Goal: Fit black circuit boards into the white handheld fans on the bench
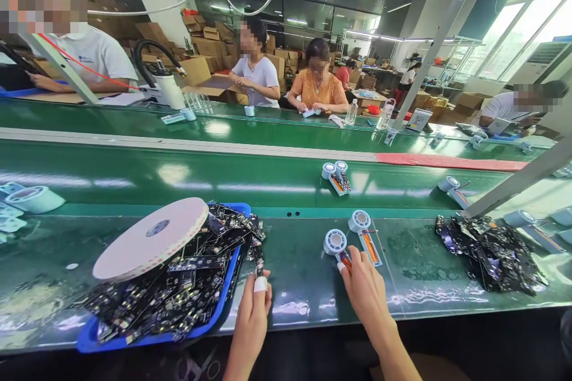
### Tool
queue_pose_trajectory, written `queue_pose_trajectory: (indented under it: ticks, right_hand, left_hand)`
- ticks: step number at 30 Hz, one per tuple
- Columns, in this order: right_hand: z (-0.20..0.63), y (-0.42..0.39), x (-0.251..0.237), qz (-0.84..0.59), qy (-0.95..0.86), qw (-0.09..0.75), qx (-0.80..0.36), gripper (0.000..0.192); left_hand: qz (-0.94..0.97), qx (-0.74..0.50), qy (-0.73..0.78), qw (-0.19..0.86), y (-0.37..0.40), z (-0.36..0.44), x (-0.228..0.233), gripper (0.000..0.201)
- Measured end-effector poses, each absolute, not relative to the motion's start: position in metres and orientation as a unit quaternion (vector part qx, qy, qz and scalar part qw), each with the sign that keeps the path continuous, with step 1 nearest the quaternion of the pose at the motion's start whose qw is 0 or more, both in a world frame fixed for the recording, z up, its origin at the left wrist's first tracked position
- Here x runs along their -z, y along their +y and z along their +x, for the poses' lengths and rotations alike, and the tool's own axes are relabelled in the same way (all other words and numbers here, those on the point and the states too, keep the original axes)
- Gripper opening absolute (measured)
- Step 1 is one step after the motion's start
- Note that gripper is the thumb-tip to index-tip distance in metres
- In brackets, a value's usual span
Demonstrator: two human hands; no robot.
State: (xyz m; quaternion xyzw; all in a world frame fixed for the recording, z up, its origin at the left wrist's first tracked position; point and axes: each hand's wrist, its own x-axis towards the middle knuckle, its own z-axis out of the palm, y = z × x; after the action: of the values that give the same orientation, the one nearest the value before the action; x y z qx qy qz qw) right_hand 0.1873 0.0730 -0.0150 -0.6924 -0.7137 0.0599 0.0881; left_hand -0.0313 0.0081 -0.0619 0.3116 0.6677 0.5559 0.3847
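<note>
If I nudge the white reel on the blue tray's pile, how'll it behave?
The reel may slide: it appears tilted on loose, uneven circuit boards. On edge, its round rim could roll. Probably stiff, since its broad face looks flat.

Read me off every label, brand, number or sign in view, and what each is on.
No text can be read.
Standing card across the belt: print too small.
White shirt at far left: chest mark too small.
Circuit boards in the blue tray: markings too small.
Reel: edge marks too blurred.

Two light-blue casings [335, 242] by the right hand [364, 289] — one reel [157, 228], two black dots [289, 214].
</note>
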Motion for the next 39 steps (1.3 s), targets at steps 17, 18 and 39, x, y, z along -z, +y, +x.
queue_pose_trajectory:
  ticks: [17,18,39]
  right_hand:
    - [0.192,0.044,0.004,-0.515,-0.687,0.333,-0.390,0.018]
    - [0.193,0.044,0.004,-0.513,-0.695,0.329,-0.381,0.020]
    - [0.178,0.052,0.030,-0.364,-0.828,0.393,-0.166,0.030]
  left_hand:
    - [0.506,-0.444,0.624,0.397,0.026,0.017,0.042,0.036]
    - [0.523,-0.430,0.623,0.392,0.027,0.017,0.040,0.034]
    - [0.311,-0.479,0.601,0.559,0.024,-0.005,0.036,0.045]
